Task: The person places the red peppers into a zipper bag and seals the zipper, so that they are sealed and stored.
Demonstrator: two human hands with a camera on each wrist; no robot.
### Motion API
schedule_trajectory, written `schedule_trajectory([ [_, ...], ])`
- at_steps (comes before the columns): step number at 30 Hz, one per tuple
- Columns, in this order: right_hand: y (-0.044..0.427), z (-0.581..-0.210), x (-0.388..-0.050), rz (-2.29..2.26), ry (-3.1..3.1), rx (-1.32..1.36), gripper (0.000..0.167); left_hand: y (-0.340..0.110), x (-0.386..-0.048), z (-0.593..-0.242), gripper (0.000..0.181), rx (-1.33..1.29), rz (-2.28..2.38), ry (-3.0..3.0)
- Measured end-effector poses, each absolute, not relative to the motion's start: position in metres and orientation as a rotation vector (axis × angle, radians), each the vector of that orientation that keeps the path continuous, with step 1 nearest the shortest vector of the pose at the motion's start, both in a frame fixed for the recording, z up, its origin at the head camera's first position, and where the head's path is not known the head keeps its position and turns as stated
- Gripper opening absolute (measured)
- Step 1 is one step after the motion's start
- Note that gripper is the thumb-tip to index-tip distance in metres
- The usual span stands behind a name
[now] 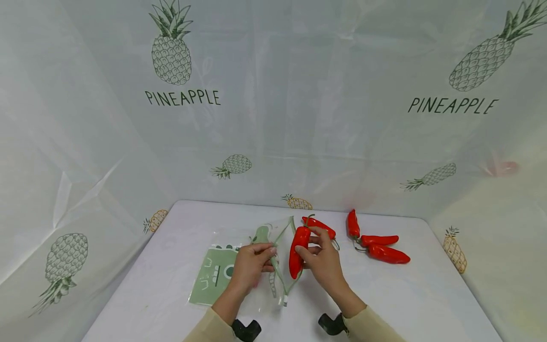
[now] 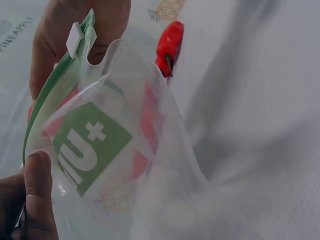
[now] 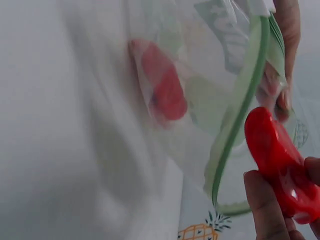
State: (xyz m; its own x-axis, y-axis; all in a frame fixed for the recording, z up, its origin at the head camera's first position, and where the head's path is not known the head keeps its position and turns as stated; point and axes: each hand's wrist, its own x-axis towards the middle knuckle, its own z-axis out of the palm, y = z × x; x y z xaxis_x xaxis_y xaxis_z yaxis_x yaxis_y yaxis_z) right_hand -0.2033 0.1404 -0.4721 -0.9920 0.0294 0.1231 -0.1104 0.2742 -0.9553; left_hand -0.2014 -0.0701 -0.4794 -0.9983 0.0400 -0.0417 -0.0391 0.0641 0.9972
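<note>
A clear zip bag (image 1: 279, 280) with a green edge lies open toward the right, its rim pinched by the left hand (image 1: 252, 266). In the right hand (image 1: 322, 259) a red pepper (image 1: 299, 251) is held at the bag's mouth, its lower end by the green rim. The right wrist view shows that pepper (image 3: 275, 155) beside the green zip edge, and another red pepper (image 3: 165, 82) seen through the clear plastic. The left thumb (image 2: 39, 185) presses on the bag's rim in the left wrist view.
Behind the right hand lies a red pepper (image 1: 320, 225). Three more, one of them upright in view (image 1: 353, 224), lie farther right on the white table (image 1: 427, 294). A green printed panel (image 1: 213, 278) lies left of the left hand. Pineapple-printed sheeting (image 1: 299, 118) hangs behind.
</note>
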Motion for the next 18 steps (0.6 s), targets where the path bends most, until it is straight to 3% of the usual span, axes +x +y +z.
schedule_trajectory([
  [18,0.113,-0.467,-0.190,1.509,-2.650,0.293,0.060,-0.066,-0.202,-0.462,0.030,0.075,2.192,2.245],
])
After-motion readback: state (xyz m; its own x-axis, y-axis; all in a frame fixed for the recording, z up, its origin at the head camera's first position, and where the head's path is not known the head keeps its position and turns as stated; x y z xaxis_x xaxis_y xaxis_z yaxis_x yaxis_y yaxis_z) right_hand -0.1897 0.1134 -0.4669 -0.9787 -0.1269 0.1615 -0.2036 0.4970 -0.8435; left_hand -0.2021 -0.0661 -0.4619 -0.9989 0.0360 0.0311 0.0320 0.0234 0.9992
